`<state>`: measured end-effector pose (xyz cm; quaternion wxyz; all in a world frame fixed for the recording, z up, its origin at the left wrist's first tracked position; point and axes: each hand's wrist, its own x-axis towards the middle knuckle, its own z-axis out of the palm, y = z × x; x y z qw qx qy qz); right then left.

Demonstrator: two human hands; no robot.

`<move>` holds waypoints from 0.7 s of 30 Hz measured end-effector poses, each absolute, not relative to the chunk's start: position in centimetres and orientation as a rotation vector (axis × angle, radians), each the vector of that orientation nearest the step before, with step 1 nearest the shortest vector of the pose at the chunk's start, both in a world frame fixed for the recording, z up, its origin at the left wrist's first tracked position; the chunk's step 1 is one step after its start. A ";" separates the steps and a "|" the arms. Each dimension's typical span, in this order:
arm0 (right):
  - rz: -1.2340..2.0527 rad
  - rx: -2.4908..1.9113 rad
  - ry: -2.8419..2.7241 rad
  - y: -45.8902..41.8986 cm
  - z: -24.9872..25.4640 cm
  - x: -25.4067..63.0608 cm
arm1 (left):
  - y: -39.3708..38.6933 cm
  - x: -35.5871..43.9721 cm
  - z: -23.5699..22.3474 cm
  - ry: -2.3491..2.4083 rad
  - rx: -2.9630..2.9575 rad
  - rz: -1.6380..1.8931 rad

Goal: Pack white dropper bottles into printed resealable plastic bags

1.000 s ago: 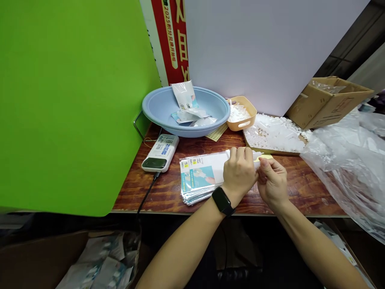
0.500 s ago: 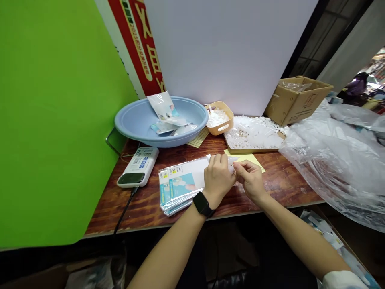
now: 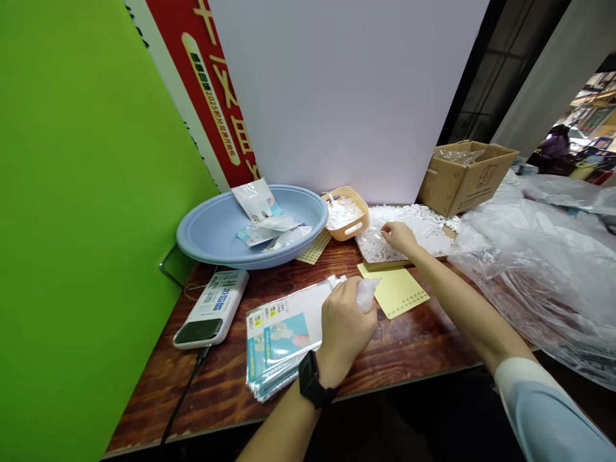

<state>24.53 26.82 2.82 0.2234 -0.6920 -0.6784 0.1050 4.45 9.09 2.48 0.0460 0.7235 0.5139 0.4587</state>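
Observation:
My left hand (image 3: 347,321), with a black watch on the wrist, is closed around a small translucent white squeeze bottle (image 3: 366,294). The bottle's narrow tip points up and to the right. Beneath and to the left of this hand lies a stack of clear-wrapped packets (image 3: 283,333) with teal and white printing. Farther out, my right hand (image 3: 400,237) reaches over a shallow cardboard tray (image 3: 385,264) of small white pieces (image 3: 380,221). Its fingertips are pinched together at the pieces, and whatever is between them is too small to make out.
A blue basin (image 3: 206,234) holding several packets stands at the back left, beside a tan basket (image 3: 362,215) of white parts. Yellow sticker sheets (image 3: 397,294), a white power bank (image 3: 216,308) with a cable, a cardboard box (image 3: 469,179) and plastic sheeting (image 3: 520,250) surround the work area.
My right hand has left the bottle and moved away to the tray of white pieces. My left hand keeps hold of the bottle, and the yellow sheet is more exposed. The view has tilted up.

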 end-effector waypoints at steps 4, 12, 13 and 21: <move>0.265 -2.097 -2.031 30.2 2.0 22.5 | 9.2 4.1 2.3 1.516 2.228 1.495; 0.150 -2.223 -2.216 33.3 3.2 23.9 | 9.2 3.7 2.3 1.462 2.210 1.519; 0.132 -2.225 -2.230 33.5 3.3 24.0 | 9.2 3.7 2.3 1.457 2.202 1.521; 0.074 -2.165 -2.429 34.2 1.7 23.1 | 8.9 3.8 2.3 1.461 2.199 1.512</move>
